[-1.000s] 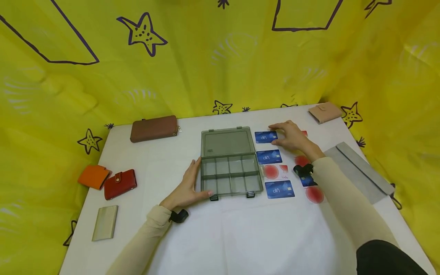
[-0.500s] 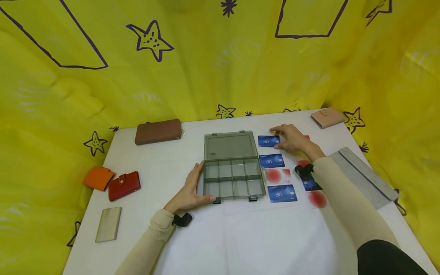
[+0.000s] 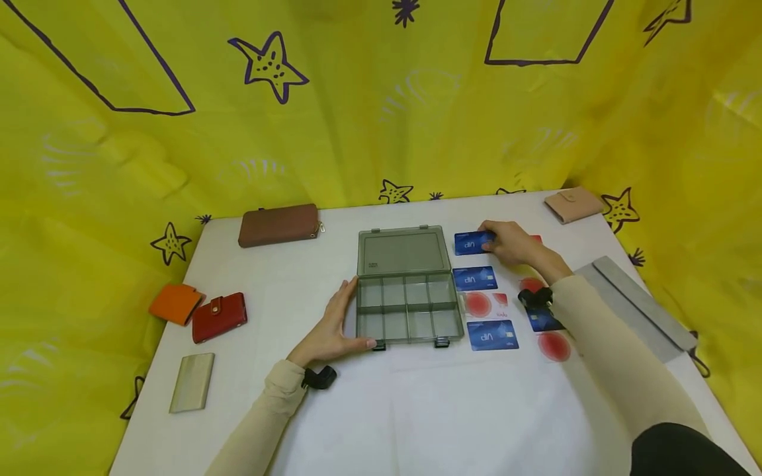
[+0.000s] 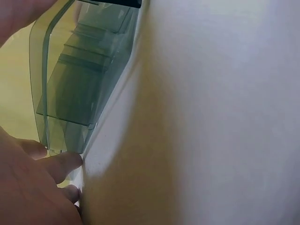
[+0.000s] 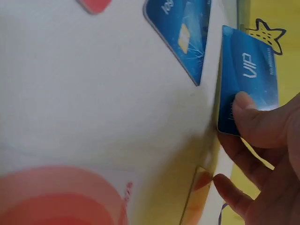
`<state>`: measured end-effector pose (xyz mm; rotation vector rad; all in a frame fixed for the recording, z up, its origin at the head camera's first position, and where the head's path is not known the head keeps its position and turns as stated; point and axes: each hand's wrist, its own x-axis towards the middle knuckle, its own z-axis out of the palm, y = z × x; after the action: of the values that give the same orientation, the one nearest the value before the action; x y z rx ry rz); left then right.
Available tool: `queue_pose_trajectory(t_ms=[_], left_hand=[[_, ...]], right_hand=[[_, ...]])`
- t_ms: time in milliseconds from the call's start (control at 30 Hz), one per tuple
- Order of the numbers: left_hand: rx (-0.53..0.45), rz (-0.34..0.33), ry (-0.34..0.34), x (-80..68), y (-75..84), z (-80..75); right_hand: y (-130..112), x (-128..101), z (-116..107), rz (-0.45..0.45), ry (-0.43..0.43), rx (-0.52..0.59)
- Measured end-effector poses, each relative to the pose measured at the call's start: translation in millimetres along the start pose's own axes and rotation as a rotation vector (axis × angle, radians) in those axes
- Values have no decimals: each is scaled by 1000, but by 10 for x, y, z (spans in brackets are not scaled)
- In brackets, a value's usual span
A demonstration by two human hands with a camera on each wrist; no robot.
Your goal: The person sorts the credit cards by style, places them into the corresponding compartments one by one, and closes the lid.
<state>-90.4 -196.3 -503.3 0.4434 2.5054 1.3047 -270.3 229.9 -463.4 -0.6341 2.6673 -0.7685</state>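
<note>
- A white table (image 3: 417,410) is seen against yellow cloth.
- An open grey compartment box (image 3: 407,291) is set mid-table.
- Blue cards (image 3: 492,334) and red-spotted cards (image 3: 483,304) are laid right.
- Wallets (image 3: 219,317) are laid left.

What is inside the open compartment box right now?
The compartment box shows only its dividers; every cell visible in the head view looks bare. The left hand rests against its left wall, hiding little. The blue card remains outside, pinched by the right hand.
</note>
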Motion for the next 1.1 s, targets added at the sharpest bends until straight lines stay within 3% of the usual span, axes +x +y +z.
queue_pose_trajectory(t_ms=[100,200,400,533,700,900,1100], left_hand=[[2,-11,-3,-8,4,-16],[8,-10,-4,-1,7,-16],[10,-3,14,-7,-2,-15],[2,4,19,-2,-12,-4],[1,-3,27,2,-22,15],[-8,-15,37,5,-33,27],[-10,-2,53,0,-41,28]], right_hand=[[-11,-66,-55,0,44,36],[-13,-153,-120,6,142,121],[-236,-301,-164,61,260,434],[-461,-408,-46,36,252,615],[-693,-460,247,-45,153,711],[-970,-464,643,-165,30,774],[-1212,-474,996,-303,33,593]])
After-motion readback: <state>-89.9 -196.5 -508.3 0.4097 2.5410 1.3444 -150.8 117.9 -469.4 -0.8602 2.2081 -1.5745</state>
